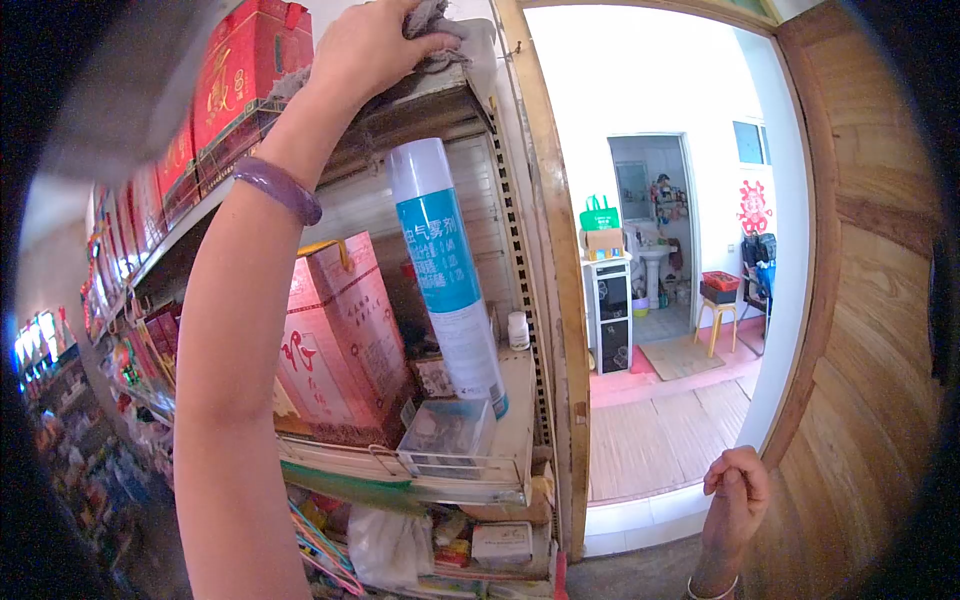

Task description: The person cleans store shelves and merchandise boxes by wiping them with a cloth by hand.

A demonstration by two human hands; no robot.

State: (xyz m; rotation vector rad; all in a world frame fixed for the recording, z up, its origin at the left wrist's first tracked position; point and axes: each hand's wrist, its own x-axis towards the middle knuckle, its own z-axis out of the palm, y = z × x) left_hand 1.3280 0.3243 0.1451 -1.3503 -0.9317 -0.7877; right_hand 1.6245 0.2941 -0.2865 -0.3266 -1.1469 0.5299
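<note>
My left hand (375,45) is raised to the top shelf (425,90), its fingers closed on a grey rag (432,22) that is bunched against the shelf's end. A purple bangle circles that wrist. Below it, a tall blue and white aerosol can (440,265) leans on the middle shelf, beside a pink gift box (340,345) and a small clear plastic box (447,437). Low on the right, my right hand (737,485) hangs in front of the doorway, fingers curled in and nothing visible in them.
Red gift boxes (240,75) line the top shelf. A small white bottle (518,331) stands near the shelf's post. Right of the rack, a wooden door frame (560,250) and an open wooden door (880,300) border a room with a stool (718,318) and a cabinet (608,310).
</note>
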